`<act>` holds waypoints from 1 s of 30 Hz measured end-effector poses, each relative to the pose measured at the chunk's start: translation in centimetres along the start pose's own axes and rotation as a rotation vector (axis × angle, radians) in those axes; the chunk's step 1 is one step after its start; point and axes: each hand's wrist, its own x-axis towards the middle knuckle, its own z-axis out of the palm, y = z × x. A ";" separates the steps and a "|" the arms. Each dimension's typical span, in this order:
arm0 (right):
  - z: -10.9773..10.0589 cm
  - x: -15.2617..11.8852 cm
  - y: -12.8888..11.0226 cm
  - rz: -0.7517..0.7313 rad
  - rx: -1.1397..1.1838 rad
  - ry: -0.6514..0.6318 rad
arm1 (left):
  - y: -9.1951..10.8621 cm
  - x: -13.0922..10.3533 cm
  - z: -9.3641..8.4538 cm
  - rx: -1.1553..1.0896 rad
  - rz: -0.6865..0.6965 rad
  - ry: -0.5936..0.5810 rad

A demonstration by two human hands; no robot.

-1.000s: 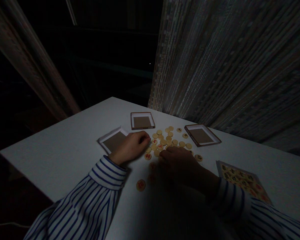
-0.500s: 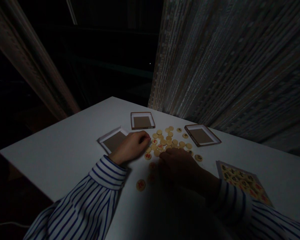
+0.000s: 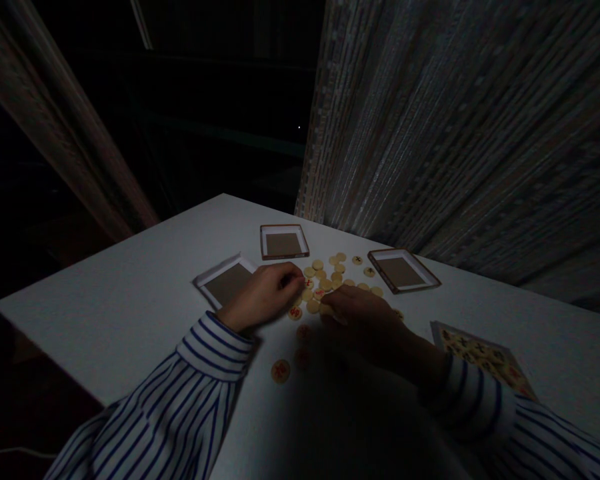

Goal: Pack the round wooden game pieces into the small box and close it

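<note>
Several round wooden pieces [image 3: 325, 285] lie scattered in the middle of the white table, most with plain faces up, a few with red or black characters. My left hand [image 3: 270, 291] is closed at the left edge of the pieces, fingertips beside one with a red character; what it grips, if anything, is hidden. My right hand [image 3: 355, 317] has its fingers curled over the near right side of the pieces, at a plain piece [image 3: 325, 310]. A red-marked piece [image 3: 281, 371] lies nearer to me, with two shaded red pieces beyond it.
Three shallow box parts stand around the pieces: one at left [image 3: 225, 283], one at the back [image 3: 284, 242] and one at right [image 3: 404, 271]. A tray of marked pieces [image 3: 485, 353] is by my right sleeve. Curtains [image 3: 430, 133] hang behind the white table [image 3: 105, 287].
My right hand has shifted slightly, its fingertips now more pinched at the near pieces and covering some on the right. My left hand has moved very slightly right.
</note>
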 end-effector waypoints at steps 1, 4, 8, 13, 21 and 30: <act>0.0 0.0 0.2 0.003 0.030 0.022 | 0.2 0.0 0.0 -0.012 0.010 -0.009; 0.0 0.2 0.5 0.051 0.133 0.086 | 0.6 -0.1 0.0 -0.038 0.033 -0.035; -0.2 0.6 0.7 0.179 0.288 0.121 | 1.0 -0.2 0.0 -0.063 0.063 -0.037; -0.2 1.0 1.0 0.349 0.714 0.079 | 1.2 -0.3 0.3 -0.102 0.091 -0.018; -1.1 1.3 0.3 0.549 1.151 0.057 | 1.7 -0.4 0.7 -0.123 0.125 -0.016; -1.4 1.2 0.3 0.526 1.184 0.032 | 1.9 -0.5 0.9 -0.090 0.185 0.006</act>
